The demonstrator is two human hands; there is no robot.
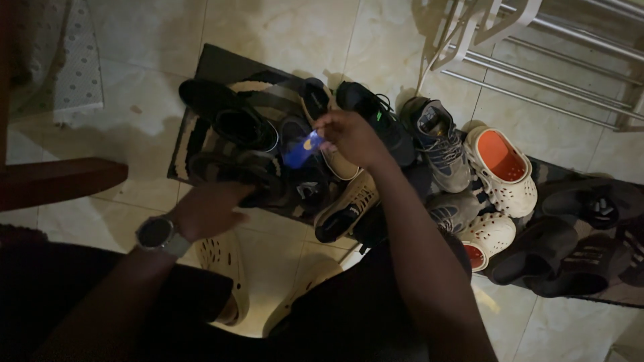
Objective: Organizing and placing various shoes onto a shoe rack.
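Observation:
My right hand (349,137) reaches forward over a heap of shoes and pinches a small blue object (302,149) with an orange spot. Below it lie a tan sneaker (345,208) and a dark sandal (305,184). My left hand (208,209), with a round watch (157,234) on the wrist, rests on a dark shoe (235,171) at the heap's left side. Whether its fingers grip that shoe is hidden in the dim light. A black shoe (231,114) lies just beyond it.
Grey sneakers (439,144), a pair of white clogs with orange lining (502,164) and black slides (577,248) lie to the right on a dark mat (215,64). A metal rack (537,53) stands at the back right. Beige clogs (225,258) are on my feet.

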